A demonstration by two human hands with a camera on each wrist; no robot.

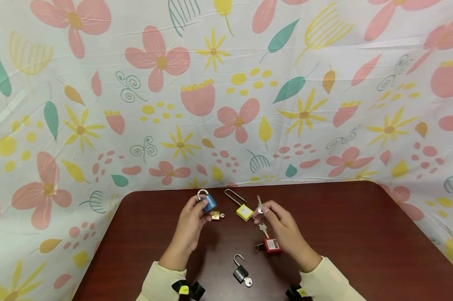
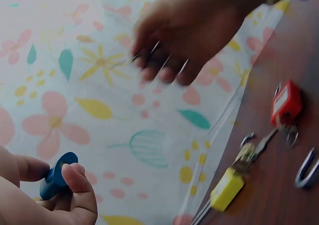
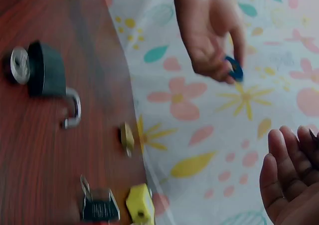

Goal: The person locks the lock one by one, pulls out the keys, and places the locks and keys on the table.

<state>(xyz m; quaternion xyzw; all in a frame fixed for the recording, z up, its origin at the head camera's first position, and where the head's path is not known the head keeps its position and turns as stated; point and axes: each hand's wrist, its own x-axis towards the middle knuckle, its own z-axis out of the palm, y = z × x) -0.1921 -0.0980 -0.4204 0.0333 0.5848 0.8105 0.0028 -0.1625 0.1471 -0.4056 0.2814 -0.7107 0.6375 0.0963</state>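
My left hand [image 1: 190,225] grips a blue padlock [image 1: 209,203] above the far part of the table, its curved metal shackle pointing up. In the left wrist view, the thumb and fingers hold the blue padlock [image 2: 56,181] with its round keyhole end showing. To the right, my right hand [image 1: 282,225] pinches a silver key [image 1: 259,205] between thumb and fingers, held upright. The two hands are apart, and the key does not touch the blue padlock. Only a dark tip of the held key shows in the right wrist view, beside the fingers [image 3: 294,170].
On the brown table [image 1: 335,225] lie a yellow padlock [image 1: 244,212] with a long shackle, a small brass padlock [image 1: 216,215] with a key, a red padlock [image 1: 272,246] near another key [image 1: 263,229], and a black padlock [image 1: 240,274] with its shackle open. A flowered cloth [image 1: 226,138] hangs behind.
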